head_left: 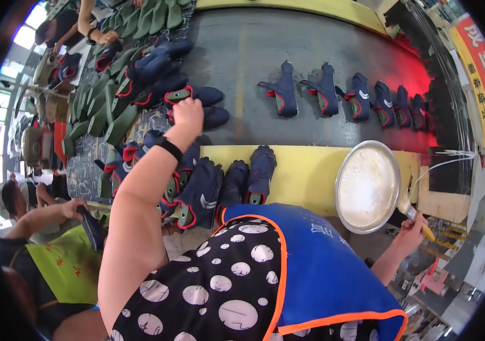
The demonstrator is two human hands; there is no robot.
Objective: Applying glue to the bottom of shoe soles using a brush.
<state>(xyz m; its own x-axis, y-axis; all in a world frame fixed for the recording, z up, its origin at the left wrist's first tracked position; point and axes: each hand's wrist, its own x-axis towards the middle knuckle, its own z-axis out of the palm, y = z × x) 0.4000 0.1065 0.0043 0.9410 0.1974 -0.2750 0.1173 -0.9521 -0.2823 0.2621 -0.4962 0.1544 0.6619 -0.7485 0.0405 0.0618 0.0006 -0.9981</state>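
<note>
My left hand (188, 115) reaches across to the belt's left side, its fingers closed at the opening of a navy shoe upper (207, 95) with red trim, stretched over a green shoe last (179, 95). A second navy upper (215, 117) lies beside it, just below. On the right, my right hand (410, 232) grips a brush (407, 209) with a yellow handle and pale bristles. The brush is by the rim of a round metal pan (340, 211) holding a whitish, creamy substance.
Several navy uppers (288, 91) lie in a row on the dark belt (220, 51), running into red light. More uppers (200, 190) lean along the yellow ledge (305, 170). Green lasts (97, 108) cover the left table. Co-workers' hands (106, 37) (74, 208) are at the left.
</note>
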